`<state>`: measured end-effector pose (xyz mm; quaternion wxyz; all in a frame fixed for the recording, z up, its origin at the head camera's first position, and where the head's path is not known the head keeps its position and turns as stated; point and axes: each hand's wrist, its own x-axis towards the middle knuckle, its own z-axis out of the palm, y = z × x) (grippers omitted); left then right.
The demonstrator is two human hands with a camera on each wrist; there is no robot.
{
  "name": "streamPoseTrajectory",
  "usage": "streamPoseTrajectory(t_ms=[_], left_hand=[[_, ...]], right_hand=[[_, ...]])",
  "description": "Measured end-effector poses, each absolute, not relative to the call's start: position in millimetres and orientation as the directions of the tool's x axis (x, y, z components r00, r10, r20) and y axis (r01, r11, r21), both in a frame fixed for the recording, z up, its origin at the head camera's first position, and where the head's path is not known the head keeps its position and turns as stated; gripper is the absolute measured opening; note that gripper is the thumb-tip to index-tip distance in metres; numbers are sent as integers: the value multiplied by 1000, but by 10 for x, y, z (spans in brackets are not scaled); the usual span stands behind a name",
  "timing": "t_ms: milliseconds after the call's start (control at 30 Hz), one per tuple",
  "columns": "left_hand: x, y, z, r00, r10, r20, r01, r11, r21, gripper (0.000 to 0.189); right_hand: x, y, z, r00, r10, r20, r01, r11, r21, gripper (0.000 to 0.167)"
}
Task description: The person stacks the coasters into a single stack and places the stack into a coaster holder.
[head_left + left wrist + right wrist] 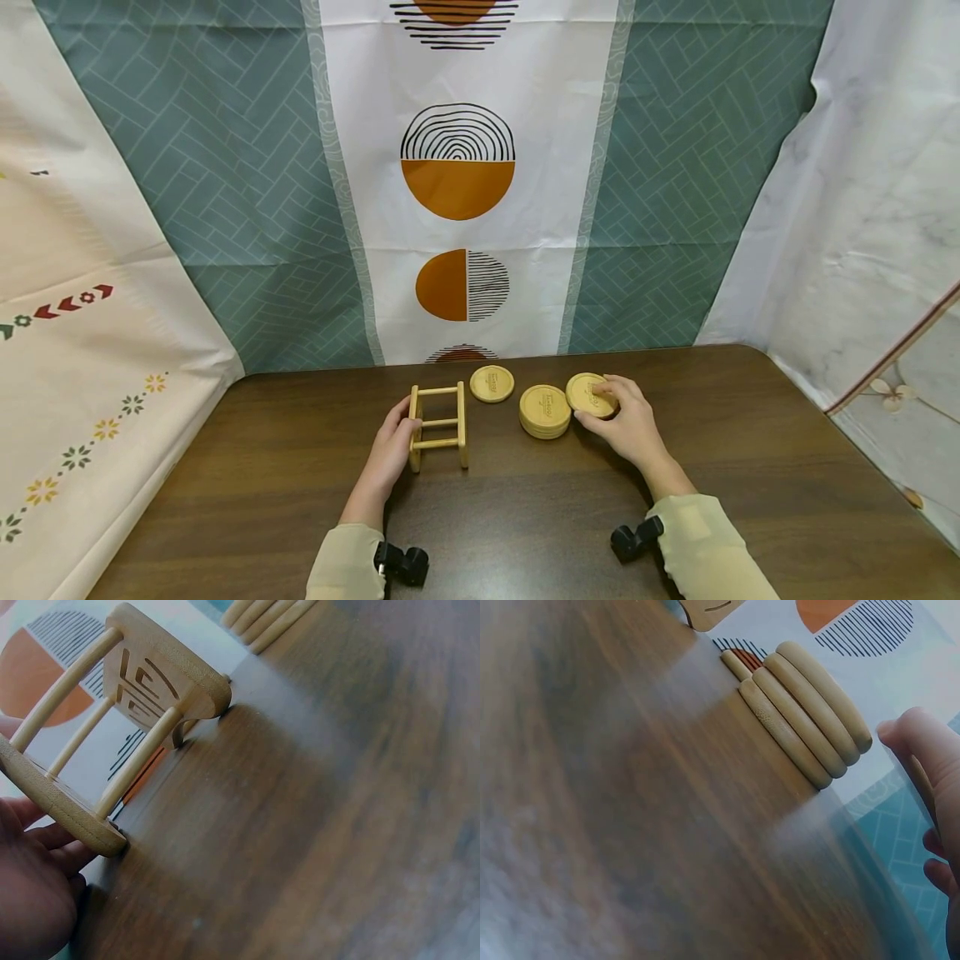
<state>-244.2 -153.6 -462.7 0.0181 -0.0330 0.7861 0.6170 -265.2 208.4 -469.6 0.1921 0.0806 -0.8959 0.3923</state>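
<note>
My left hand (387,450) grips the left side panel of a small wooden coaster holder (438,444), two panels joined by round rods, standing on the table. In the left wrist view, the far panel (154,679) shows cut-out slots. My right hand (632,427) holds a round wooden coaster (587,392) by its edge, thumb on the near side. That coaster is just right of a short stack of coasters (544,408); in the right wrist view the stack (802,720) is seen edge-on, the thumb close beside it. Another single coaster (492,383) lies flat between holder and stack, farther back.
The dark wooden table (517,533) has its back edge close behind the coasters. A patterned cloth (487,208) hangs behind it. Light cloths hang at the left and right sides. Each wrist wears a small black camera.
</note>
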Motion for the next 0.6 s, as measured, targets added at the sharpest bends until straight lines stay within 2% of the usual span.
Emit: streamPoseTrajectory(t_ms=[233,600], left_hand=[[-2453,-1536,-4629,-996,-32,-84,-89,241,966,55],[-2454,-1538,-4631,-996,-34,-83,-88,243,966,55]], right_hand=[[-2653,2061,-4695,-896,7,443,-325,669,-668,37],[-2638,2027,-4653,-901,-11,433,-326,675,-662,43]])
